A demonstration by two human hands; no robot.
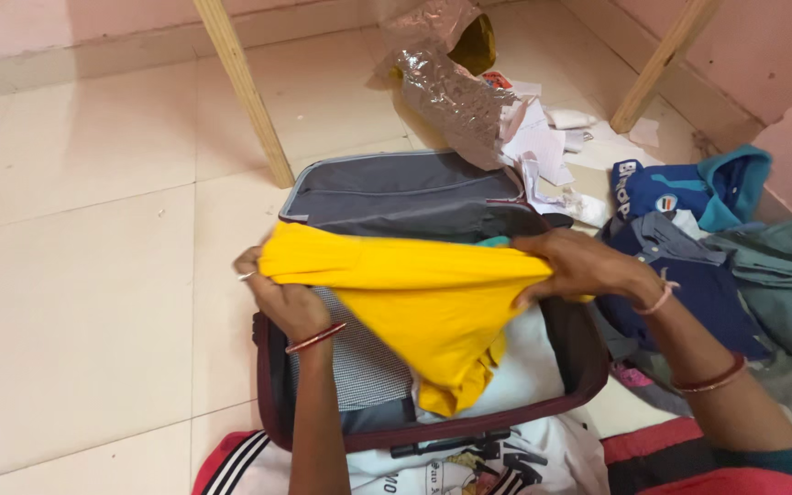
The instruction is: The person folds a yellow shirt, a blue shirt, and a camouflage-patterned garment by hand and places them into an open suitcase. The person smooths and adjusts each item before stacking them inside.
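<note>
Both hands, left [284, 298] and right [579, 266], grip a yellow shirt [423, 293] stretched above the open suitcase [588, 367], which holds folded clothes [355, 367]; bare floor [75, 275] lies left.

Both arms reach forward, left hand [284, 295] and right hand [572, 266] held level and well apart, fingers pinched shut (bangles at both wrists).

Bright, even indoor light, soft shadows, slight motion blur
</note>
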